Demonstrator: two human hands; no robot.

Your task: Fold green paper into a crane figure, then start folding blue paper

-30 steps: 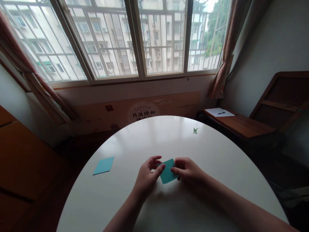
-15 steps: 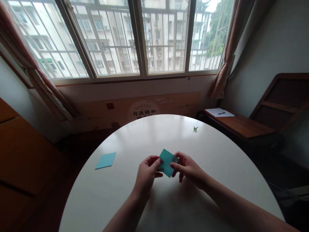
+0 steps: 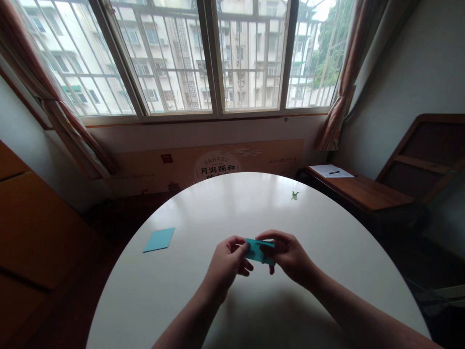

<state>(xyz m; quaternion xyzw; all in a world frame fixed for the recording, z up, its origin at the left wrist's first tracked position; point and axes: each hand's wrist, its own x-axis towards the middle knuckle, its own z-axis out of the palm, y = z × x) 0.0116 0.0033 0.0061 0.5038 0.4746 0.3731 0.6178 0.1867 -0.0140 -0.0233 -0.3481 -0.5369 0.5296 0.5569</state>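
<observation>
Both hands hold a small teal paper [image 3: 257,250] just above the round white table [image 3: 203,208], near its middle. My left hand [image 3: 228,261] pinches the paper's left end between thumb and fingers. My right hand [image 3: 288,254] pinches the right end, thumb on top. The paper looks folded over into a narrow strip. A second teal sheet [image 3: 159,239] lies flat on the table to the left, apart from both hands. A tiny green folded paper figure [image 3: 294,195] stands further back on the right.
A wooden side table [image 3: 363,189] with a white sheet and a pen [image 3: 332,171] stands at the right, beside a wooden chair [image 3: 428,160]. A printed cardboard panel [image 3: 218,165] leans under the barred window. A wooden cabinet [image 3: 32,228] stands at the left.
The teal paper lay flat on the table, then was lifted and tilted up; now it is folded over into a narrow strip between both hands.
</observation>
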